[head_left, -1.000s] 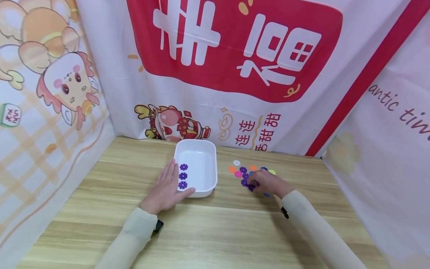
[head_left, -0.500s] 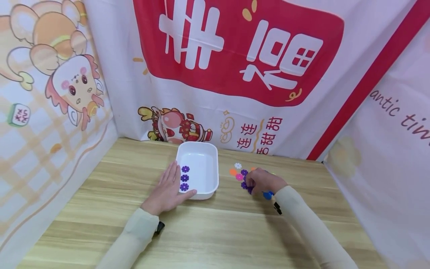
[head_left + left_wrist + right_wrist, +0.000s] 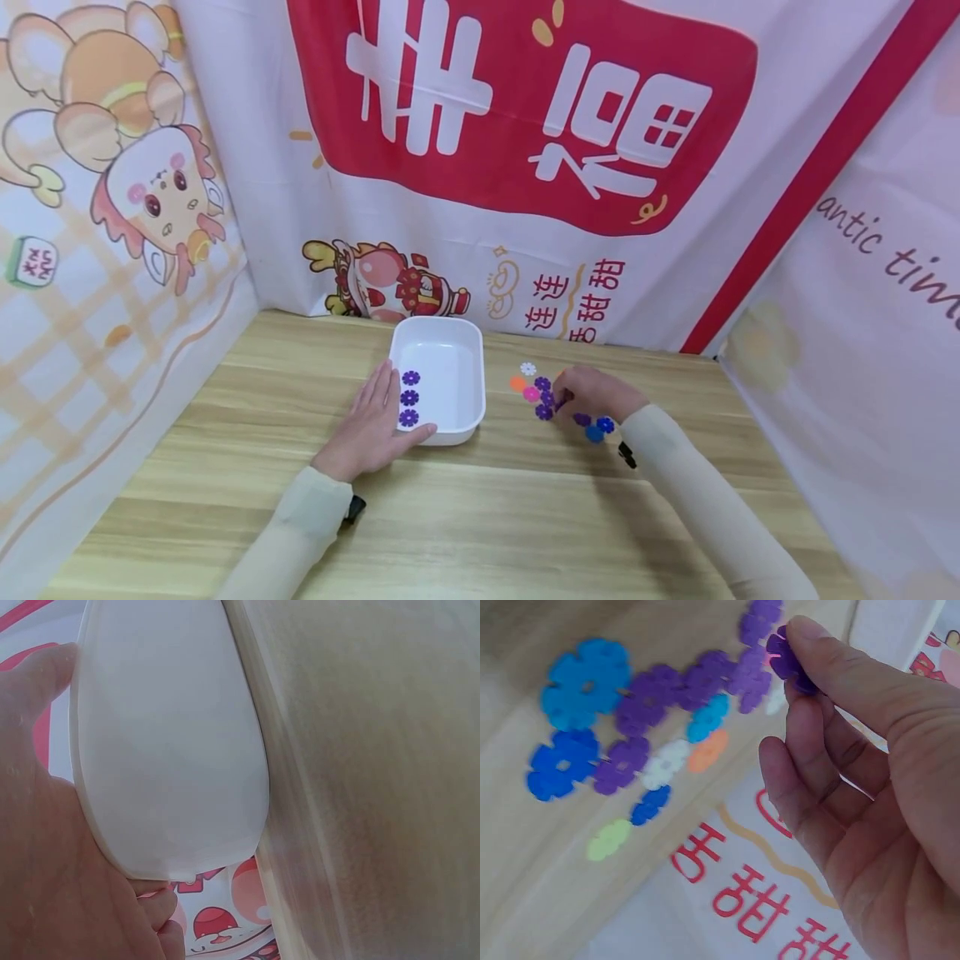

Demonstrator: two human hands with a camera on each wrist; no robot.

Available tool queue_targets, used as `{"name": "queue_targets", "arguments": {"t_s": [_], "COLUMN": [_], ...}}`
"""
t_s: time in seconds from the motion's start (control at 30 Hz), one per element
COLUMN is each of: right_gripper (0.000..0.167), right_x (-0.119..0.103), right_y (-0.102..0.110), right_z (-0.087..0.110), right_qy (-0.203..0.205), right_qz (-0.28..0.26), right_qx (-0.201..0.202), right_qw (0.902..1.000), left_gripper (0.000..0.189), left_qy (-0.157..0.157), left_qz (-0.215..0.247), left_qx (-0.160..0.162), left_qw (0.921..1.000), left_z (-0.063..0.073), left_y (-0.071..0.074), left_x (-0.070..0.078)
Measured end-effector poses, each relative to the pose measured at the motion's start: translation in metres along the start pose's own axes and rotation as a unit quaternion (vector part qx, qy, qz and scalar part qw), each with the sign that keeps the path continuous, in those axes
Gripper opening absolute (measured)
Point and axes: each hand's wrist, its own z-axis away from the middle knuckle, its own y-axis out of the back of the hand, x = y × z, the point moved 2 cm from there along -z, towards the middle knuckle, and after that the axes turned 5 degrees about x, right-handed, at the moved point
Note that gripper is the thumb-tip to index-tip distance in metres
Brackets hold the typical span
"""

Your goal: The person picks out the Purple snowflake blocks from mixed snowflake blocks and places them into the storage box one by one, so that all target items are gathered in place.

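Light wood-grain tabletop (image 3: 465,525) forms the work surface, bounded at the rear by a white fabric backdrop (image 3: 480,196) with red print. Right hand (image 3: 596,392): thumb and index finger pinch one purple, flower-shaped, notched plastic disc (image 3: 790,660); the remaining fingers are bent and hold nothing. The pinched disc sits at the fingertips, tilted on edge. Just left of these fingertips, purple discs (image 3: 545,400) lie in a cluster, with a round pink disc (image 3: 531,394), an orange disc (image 3: 518,384) and a white notched disc (image 3: 528,368) near them. Below the palm and wrist lie blue discs (image 3: 595,434). A yellow-green disc (image 3: 609,840) lies farther out. Left hand (image 3: 360,429): fingers extended along the left side of a white, rounded rectangular plastic tray (image 3: 453,437), thumb at its near edge. Three purple flower-shaped discs (image 3: 408,398) form a row inside the tray, beside the left fingers.
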Motion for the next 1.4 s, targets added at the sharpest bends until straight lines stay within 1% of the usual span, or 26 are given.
{"name": "queue_targets", "arguments": {"t_s": [0.2,0.3,0.37,0.53,0.67,0.77,0.83,0.93,1.03,1.1,1.23,1.33,1.4], "right_gripper": [0.003,0.004,0.006,0.009,0.014,0.017,0.018,0.017,0.017,0.018,0.019,0.019,0.018], "right_x": [-0.019,-0.032,-0.040,-0.072,-0.102,-0.122,-0.133,-0.147,-0.159,-0.165,-0.173,-0.175,-0.174], "right_y": [0.023,0.034,0.041,0.056,0.061,0.058,0.055,0.047,0.039,0.033,0.019,0.005,-0.005], "right_z": [-0.009,-0.017,-0.024,-0.038,-0.048,-0.057,-0.063,-0.071,-0.079,-0.084,-0.094,-0.099,-0.102], "right_qy": [0.051,0.068,0.071,0.085,0.119,0.132,0.136,0.136,0.138,0.137,0.137,0.140,0.135], "right_qz": [-0.022,-0.012,-0.006,0.005,0.012,0.026,0.034,0.040,0.030,0.019,0.004,0.000,-0.004], "right_qx": [0.018,0.029,0.031,0.028,0.034,0.036,0.029,0.005,-0.020,-0.030,-0.035,-0.036,-0.039], "right_qw": [0.9983,0.9972,0.9970,0.9960,0.9923,0.9902,0.9897,0.9898,0.9897,0.9899,0.9900,0.9895,0.9901], "left_gripper": [0.121,0.121,0.120,0.118,0.119,0.119,0.120,0.119,0.118,0.118,0.117,0.116,0.117], "left_qy": [0.005,0.006,0.007,0.005,0.006,0.007,0.009,0.008,0.005,0.004,0.000,-0.004,-0.004], "left_qz": [-0.005,-0.006,-0.004,-0.002,-0.005,-0.006,-0.009,-0.011,-0.015,-0.018,-0.018,-0.014,-0.011], "left_qx": [-0.004,-0.003,-0.003,-0.002,-0.002,-0.001,-0.004,-0.007,-0.009,-0.009,-0.005,-0.002,-0.001], "left_qw": [1.0000,1.0000,1.0000,1.0000,1.0000,1.0000,0.9999,0.9999,0.9998,0.9998,0.9998,0.9999,0.9999], "left_z": [0.001,0.002,0.002,0.004,0.004,0.004,0.004,0.003,0.002,0.001,0.000,0.000,0.000], "left_y": [-0.001,-0.001,0.000,0.001,0.002,0.002,0.002,0.001,0.001,0.000,0.000,0.000,0.000], "left_x": [-0.003,-0.003,-0.002,-0.002,-0.002,-0.002,-0.002,-0.002,-0.002,-0.003,-0.004,-0.003,-0.003]}}
